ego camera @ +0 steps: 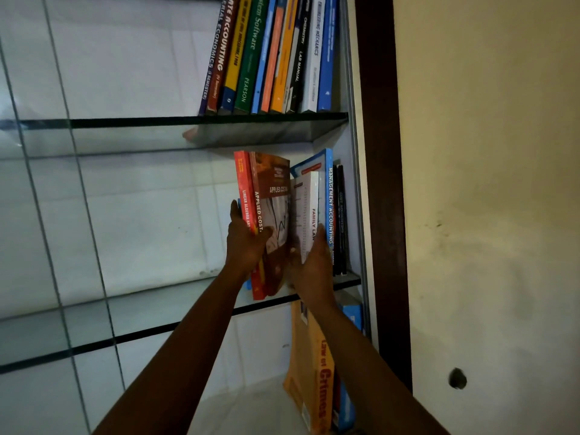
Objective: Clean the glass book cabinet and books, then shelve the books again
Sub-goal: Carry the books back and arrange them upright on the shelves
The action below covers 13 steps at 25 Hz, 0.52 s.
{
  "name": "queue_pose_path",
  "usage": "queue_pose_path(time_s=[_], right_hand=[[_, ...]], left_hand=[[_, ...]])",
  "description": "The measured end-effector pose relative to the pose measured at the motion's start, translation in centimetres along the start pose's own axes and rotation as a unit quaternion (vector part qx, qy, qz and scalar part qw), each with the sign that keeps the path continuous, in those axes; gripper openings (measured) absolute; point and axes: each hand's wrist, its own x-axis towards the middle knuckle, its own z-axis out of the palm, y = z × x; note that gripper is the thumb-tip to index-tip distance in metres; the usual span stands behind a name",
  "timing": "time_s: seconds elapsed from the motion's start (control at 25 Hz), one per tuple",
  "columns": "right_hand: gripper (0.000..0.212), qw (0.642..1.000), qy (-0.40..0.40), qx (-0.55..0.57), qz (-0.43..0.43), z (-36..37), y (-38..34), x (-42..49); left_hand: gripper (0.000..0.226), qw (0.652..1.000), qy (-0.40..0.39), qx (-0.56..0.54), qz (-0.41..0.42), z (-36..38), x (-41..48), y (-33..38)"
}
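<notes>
Your left hand [244,244] clasped the red and brown books [272,191]; your right hand [312,266], just beside, gripped the white Family Law book [309,211] above the glass shelf [141,315].

The left hand [248,244] grips a red book [244,183] and a brown book [276,196] on a glass shelf [141,312]. The right hand [314,265] holds a white book [309,208].
</notes>
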Motion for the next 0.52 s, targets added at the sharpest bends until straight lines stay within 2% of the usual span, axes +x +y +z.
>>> queue_pose_path(time_s=[0.08,0.16,0.24,0.36,0.52], right_hand=[[0.071,0.998,0.010,-0.058,0.020,1.0,-0.3,0.9],[0.063,0.990,0.022,-0.136,0.027,1.6,-0.4,1.5],[0.052,0.977,-0.005,-0.214,0.011,1.9,-0.4,2.2],[0.036,0.979,-0.034,-0.200,0.018,1.8,-0.5,3.4],[0.036,0.977,-0.043,-0.205,0.035,0.2,-1.2,4.0]], left_hand=[[0.070,1.000,0.001,-0.004,-0.005,0.0,0.2,-0.2],[0.071,1.000,0.001,-0.013,-0.008,-0.1,0.3,-0.5],[0.070,1.000,-0.003,-0.018,-0.008,-0.2,0.3,-0.6],[0.070,1.000,-0.003,-0.028,-0.005,-0.4,0.5,-0.9],[0.079,0.999,0.011,-0.046,-0.026,-0.3,-1.3,-2.5]])
